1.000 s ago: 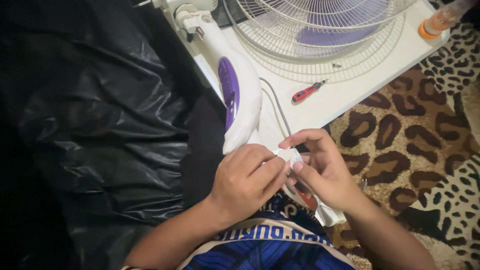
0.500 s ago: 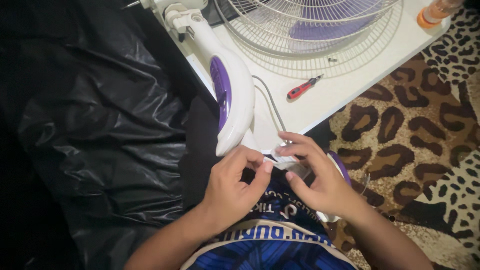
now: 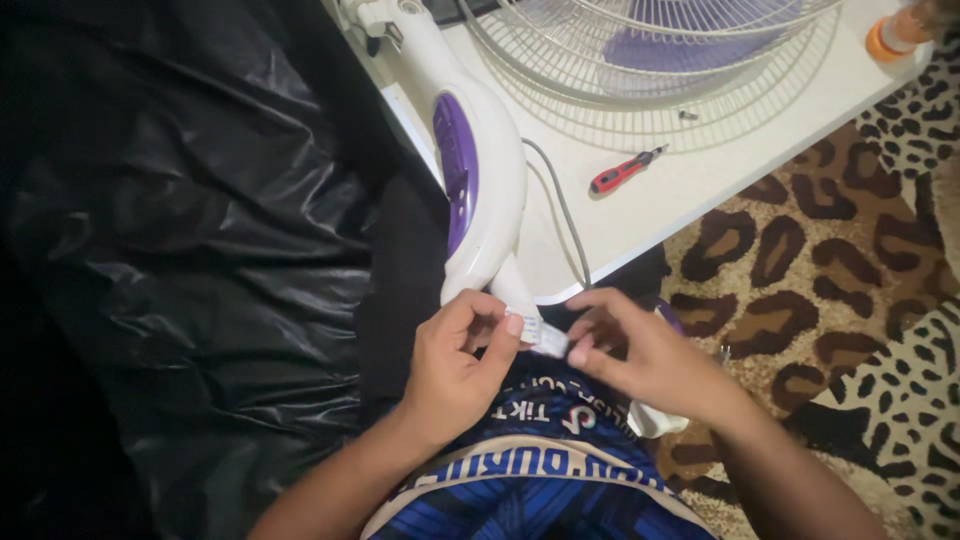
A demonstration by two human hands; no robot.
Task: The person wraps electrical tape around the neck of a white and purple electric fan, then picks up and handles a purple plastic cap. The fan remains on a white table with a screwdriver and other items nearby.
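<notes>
A white and purple fan stand (image 3: 480,190) lies across the edge of a white board (image 3: 690,180), its lower end pointing toward my lap. My left hand (image 3: 455,365) and my right hand (image 3: 640,355) meet just below that end. Between their fingertips they pinch a small white piece (image 3: 540,335), which looks like a tag or connector on the stand's end. Behind my right hand part of a white and purple fan part (image 3: 655,420) shows, mostly hidden. The fan's wire grille (image 3: 640,60) with its purple blades lies flat on the board.
A red-handled screwdriver (image 3: 620,175) and a small screw (image 3: 688,115) lie on the board by the grille. A grey cord (image 3: 560,210) runs along the stand. An orange-capped bottle (image 3: 900,30) stands at top right. Black plastic sheeting (image 3: 180,250) covers the left; a leopard-print rug (image 3: 820,260) lies right.
My hands have drawn slightly apart and the small white piece now shows between the fingertips. The view has shifted so the fan and board sit higher in the frame.
</notes>
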